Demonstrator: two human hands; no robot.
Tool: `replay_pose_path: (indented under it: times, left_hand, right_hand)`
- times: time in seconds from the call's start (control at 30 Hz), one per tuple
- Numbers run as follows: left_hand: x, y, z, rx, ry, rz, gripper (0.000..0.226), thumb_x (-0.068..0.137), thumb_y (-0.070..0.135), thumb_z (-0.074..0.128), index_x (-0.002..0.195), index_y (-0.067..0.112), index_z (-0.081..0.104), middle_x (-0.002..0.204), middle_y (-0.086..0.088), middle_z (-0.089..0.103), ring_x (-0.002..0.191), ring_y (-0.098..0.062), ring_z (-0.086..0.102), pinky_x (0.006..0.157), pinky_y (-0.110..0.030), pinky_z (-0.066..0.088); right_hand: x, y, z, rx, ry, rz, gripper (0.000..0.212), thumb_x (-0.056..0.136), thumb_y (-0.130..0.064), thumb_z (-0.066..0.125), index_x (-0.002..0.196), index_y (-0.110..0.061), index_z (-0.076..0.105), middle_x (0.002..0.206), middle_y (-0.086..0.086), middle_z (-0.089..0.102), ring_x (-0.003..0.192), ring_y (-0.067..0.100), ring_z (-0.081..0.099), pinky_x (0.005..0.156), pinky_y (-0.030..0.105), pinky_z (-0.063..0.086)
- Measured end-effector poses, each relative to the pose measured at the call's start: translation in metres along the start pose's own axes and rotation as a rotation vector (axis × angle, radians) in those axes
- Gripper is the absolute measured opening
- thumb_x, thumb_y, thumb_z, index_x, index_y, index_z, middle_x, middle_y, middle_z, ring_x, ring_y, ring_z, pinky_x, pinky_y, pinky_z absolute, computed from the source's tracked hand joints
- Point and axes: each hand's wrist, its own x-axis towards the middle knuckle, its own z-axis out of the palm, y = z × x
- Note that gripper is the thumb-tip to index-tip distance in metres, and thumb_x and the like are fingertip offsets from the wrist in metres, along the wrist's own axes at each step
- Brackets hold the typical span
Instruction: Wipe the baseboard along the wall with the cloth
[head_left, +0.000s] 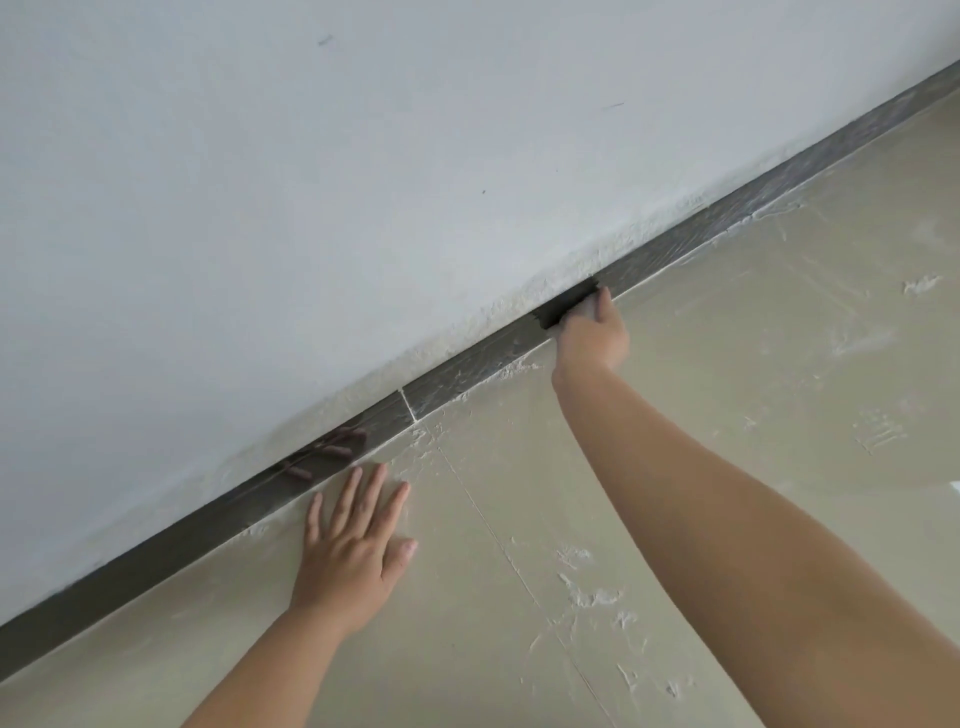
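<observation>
A dark grey glossy baseboard (457, 371) runs diagonally from lower left to upper right where the white wall (363, 182) meets the floor. My right hand (592, 332) holds a dark cloth (563, 306) against the baseboard near the middle of the view; most of the cloth is hidden behind the fingers. My left hand (353, 540) lies flat on the floor with fingers spread, just in front of the baseboard, which shows its reflection.
The beige tiled floor (727, 415) carries white dried smears and streaks, thickest along the baseboard's foot and to the right. A white grout joint (409, 405) splits the baseboard between my hands. The baseboard's right stretch looks dusty and streaked.
</observation>
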Motion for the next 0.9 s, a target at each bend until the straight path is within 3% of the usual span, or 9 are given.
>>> replay_pose_path:
  times: [0.1, 0.27, 0.33, 0.4, 0.47, 0.53, 0.7, 0.83, 0.9]
  left_hand:
    - [0.002, 0.0, -0.002, -0.013, 0.015, -0.001, 0.058, 0.095, 0.052, 0.002, 0.128, 0.022, 0.039, 0.154, 0.011, -0.012, 0.141, -0.008, -0.01, 0.112, -0.032, -0.009]
    - [0.003, 0.0, -0.002, -0.011, 0.007, 0.0, 0.058, 0.095, 0.052, 0.002, 0.129, 0.023, 0.039, 0.155, 0.009, -0.006, 0.141, -0.007, -0.011, 0.111, -0.031, -0.008]
    - [0.003, 0.0, -0.001, -0.004, 0.004, -0.008, 0.058, 0.095, 0.052, 0.002, 0.128, 0.023, 0.039, 0.151, 0.0, 0.018, 0.141, -0.006, -0.012, 0.111, -0.031, -0.006]
    - [0.002, 0.0, -0.001, -0.015, 0.008, -0.018, 0.058, 0.095, 0.052, 0.002, 0.127, 0.023, 0.039, 0.139, -0.002, 0.031, 0.141, -0.006, -0.013, 0.108, -0.033, 0.0]
    - [0.001, 0.0, -0.001, -0.027, 0.005, -0.025, 0.057, 0.095, 0.052, 0.002, 0.128, 0.023, 0.039, 0.137, -0.001, 0.033, 0.141, -0.006, -0.013, 0.106, -0.034, 0.002]
    - [0.0, 0.001, -0.002, -0.029, -0.004, -0.032, 0.057, 0.095, 0.051, 0.002, 0.128, 0.023, 0.039, 0.137, -0.001, 0.033, 0.141, -0.007, -0.013, 0.11, -0.033, -0.002]
    - [0.0, 0.0, -0.002, -0.052, -0.007, -0.038, 0.056, 0.095, 0.051, 0.002, 0.128, 0.023, 0.039, 0.137, -0.001, 0.033, 0.141, -0.007, -0.012, 0.112, -0.033, -0.006]
    - [0.002, 0.0, -0.001, -0.047, 0.023, -0.034, 0.056, 0.095, 0.051, 0.002, 0.128, 0.023, 0.038, 0.138, -0.001, 0.033, 0.141, -0.008, -0.012, 0.111, -0.035, -0.005]
    - [0.003, 0.002, 0.0, -0.039, 0.052, -0.036, 0.056, 0.095, 0.051, 0.002, 0.128, 0.023, 0.038, 0.137, -0.001, 0.033, 0.142, -0.009, -0.008, 0.11, -0.036, -0.001]
  right_hand:
    - [-0.026, 0.028, 0.007, -0.099, -0.093, 0.086, 0.051, 0.092, -0.004, 0.041, 0.137, -0.029, 0.044, 0.086, -0.014, 0.058, 0.054, 0.005, 0.04, 0.047, 0.009, 0.031]
    - [-0.053, 0.04, 0.01, -0.005, -0.183, 0.124, 0.055, 0.086, -0.002, 0.049, 0.135, -0.028, 0.045, 0.046, -0.014, 0.057, 0.04, 0.007, 0.024, 0.039, 0.011, 0.029]
    - [-0.039, 0.023, 0.005, 0.064, -0.128, 0.047, 0.058, 0.084, 0.002, 0.049, 0.136, -0.023, 0.044, 0.071, -0.001, 0.069, 0.033, 0.004, 0.029, 0.04, 0.009, 0.031]
    - [-0.02, 0.003, -0.001, 0.106, -0.043, -0.038, 0.058, 0.083, 0.005, 0.047, 0.137, -0.017, 0.044, 0.094, -0.005, 0.066, 0.031, 0.001, 0.036, 0.042, 0.008, 0.033]
    - [-0.004, -0.01, -0.005, 0.097, 0.016, -0.091, 0.057, 0.085, 0.006, 0.043, 0.138, -0.015, 0.042, 0.079, -0.021, 0.059, 0.036, 0.0, 0.039, 0.042, 0.006, 0.034]
    - [0.009, -0.015, -0.008, 0.054, 0.043, -0.107, 0.058, 0.086, 0.008, 0.038, 0.139, -0.015, 0.04, 0.08, -0.019, 0.056, 0.049, -0.001, 0.044, 0.044, 0.003, 0.036]
    - [0.005, 0.011, 0.005, -0.003, -0.031, -0.005, 0.062, 0.086, 0.01, 0.034, 0.14, -0.019, 0.039, 0.13, 0.001, 0.055, 0.088, 0.011, 0.054, 0.071, 0.014, 0.047]
    - [-0.033, 0.045, 0.015, -0.09, -0.13, -0.012, 0.063, 0.089, 0.004, 0.035, 0.142, -0.029, 0.032, 0.106, -0.005, 0.054, 0.061, 0.006, 0.042, 0.056, 0.011, 0.036]
    - [-0.035, 0.05, 0.018, -0.061, -0.142, -0.031, 0.064, 0.088, 0.001, 0.036, 0.142, -0.032, 0.03, 0.099, -0.009, 0.049, 0.062, 0.002, 0.035, 0.06, 0.011, 0.034]
